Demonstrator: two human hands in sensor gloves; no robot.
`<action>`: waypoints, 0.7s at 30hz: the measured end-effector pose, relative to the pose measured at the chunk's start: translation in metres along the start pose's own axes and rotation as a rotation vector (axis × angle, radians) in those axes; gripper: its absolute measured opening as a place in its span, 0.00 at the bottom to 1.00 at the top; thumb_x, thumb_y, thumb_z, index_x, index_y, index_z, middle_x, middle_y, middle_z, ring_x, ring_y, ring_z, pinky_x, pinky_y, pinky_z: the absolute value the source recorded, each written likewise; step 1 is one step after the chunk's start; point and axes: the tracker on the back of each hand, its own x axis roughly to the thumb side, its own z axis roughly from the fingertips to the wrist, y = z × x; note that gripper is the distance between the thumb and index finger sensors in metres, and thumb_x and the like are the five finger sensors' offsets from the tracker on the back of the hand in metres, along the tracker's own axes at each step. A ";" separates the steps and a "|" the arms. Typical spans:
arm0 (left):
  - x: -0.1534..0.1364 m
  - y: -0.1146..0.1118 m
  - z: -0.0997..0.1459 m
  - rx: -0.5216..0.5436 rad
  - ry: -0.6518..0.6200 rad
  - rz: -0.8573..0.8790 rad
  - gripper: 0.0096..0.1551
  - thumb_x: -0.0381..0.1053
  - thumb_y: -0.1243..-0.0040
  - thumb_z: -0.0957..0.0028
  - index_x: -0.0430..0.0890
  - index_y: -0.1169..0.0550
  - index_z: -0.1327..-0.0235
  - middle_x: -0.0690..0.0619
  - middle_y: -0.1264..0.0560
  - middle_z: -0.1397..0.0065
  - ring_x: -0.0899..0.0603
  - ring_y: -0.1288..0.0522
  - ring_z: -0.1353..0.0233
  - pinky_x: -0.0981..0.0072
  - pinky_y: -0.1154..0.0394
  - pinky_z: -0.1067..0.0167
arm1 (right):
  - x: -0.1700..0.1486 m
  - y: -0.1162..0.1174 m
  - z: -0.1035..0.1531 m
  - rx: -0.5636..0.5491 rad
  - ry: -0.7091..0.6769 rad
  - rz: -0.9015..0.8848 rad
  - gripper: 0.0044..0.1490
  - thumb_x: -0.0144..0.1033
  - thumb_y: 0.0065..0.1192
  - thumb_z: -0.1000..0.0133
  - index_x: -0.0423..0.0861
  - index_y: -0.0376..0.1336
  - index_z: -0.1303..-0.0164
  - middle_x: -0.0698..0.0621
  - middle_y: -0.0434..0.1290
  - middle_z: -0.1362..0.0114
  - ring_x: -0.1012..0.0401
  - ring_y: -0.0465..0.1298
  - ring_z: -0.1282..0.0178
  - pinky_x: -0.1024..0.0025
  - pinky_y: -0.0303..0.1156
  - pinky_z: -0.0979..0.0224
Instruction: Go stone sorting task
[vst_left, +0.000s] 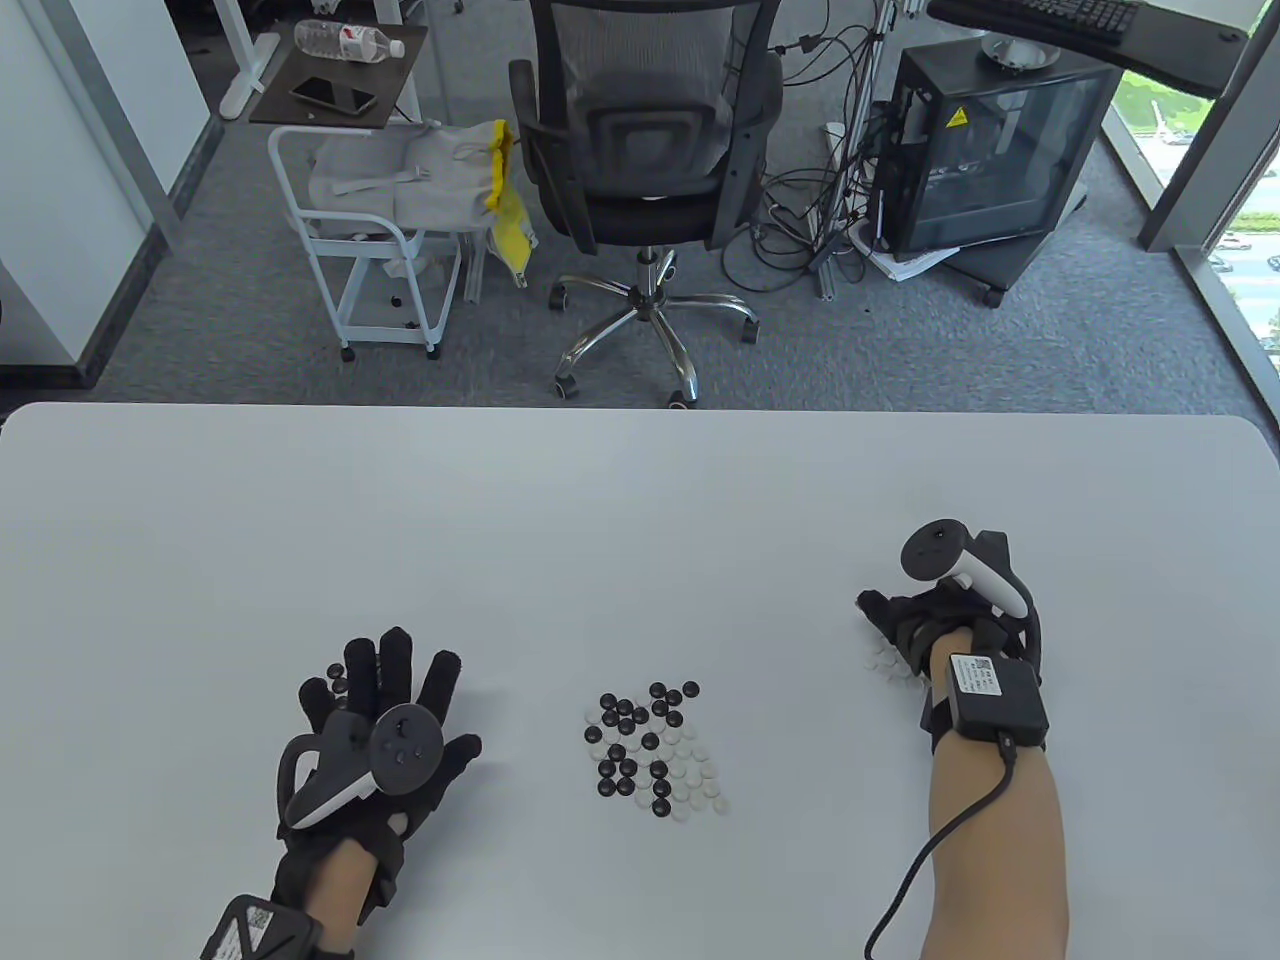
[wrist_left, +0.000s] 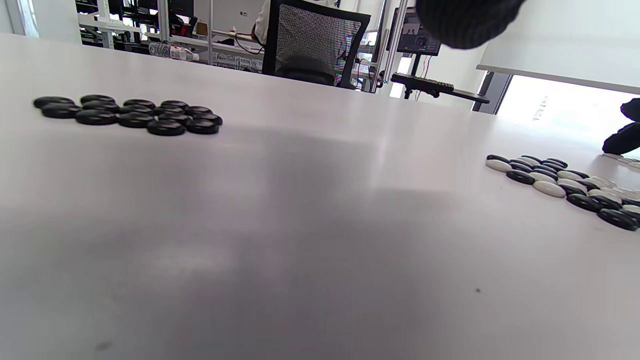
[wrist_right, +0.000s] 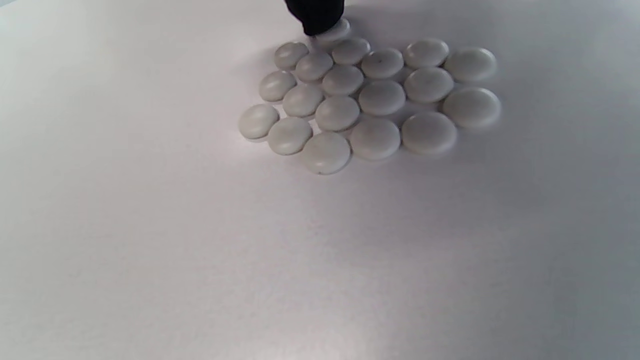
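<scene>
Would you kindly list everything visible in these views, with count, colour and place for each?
Mixed stones: one cluster, black and white, table centre between the hands.
Black stones: one sorted group of roughly a dozen, black, on the table's left, under the left hand's fingers.
White stones: one sorted group of about eighteen, white, on the table's right by the right hand.
Table: one, white.
Office chair: one, black, beyond the table.
Cart: one, white, far left, grey bag on it.
Computer case: one, black, far right.
Left hand: black glove, fingers spread flat.
Right hand: black glove, a fingertip touching a white stone at the group's edge.
</scene>
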 end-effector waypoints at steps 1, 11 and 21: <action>0.000 0.000 0.000 0.002 -0.001 0.000 0.49 0.66 0.57 0.37 0.49 0.60 0.13 0.33 0.78 0.18 0.24 0.81 0.25 0.15 0.75 0.45 | 0.000 0.000 0.000 0.005 0.001 -0.001 0.48 0.55 0.36 0.34 0.32 0.56 0.15 0.19 0.30 0.17 0.23 0.24 0.26 0.10 0.28 0.37; 0.000 0.001 0.000 0.008 -0.001 0.009 0.49 0.66 0.57 0.37 0.49 0.60 0.13 0.33 0.78 0.18 0.25 0.81 0.25 0.15 0.76 0.45 | 0.064 -0.011 0.025 0.011 -0.206 0.132 0.47 0.55 0.39 0.33 0.33 0.61 0.17 0.20 0.33 0.16 0.23 0.25 0.25 0.10 0.28 0.37; 0.000 0.001 0.001 0.018 0.004 -0.001 0.49 0.66 0.57 0.37 0.49 0.60 0.13 0.33 0.78 0.18 0.25 0.81 0.26 0.17 0.77 0.46 | 0.193 0.065 0.066 0.210 -0.703 0.382 0.44 0.55 0.39 0.34 0.38 0.60 0.16 0.22 0.31 0.15 0.24 0.24 0.25 0.10 0.28 0.36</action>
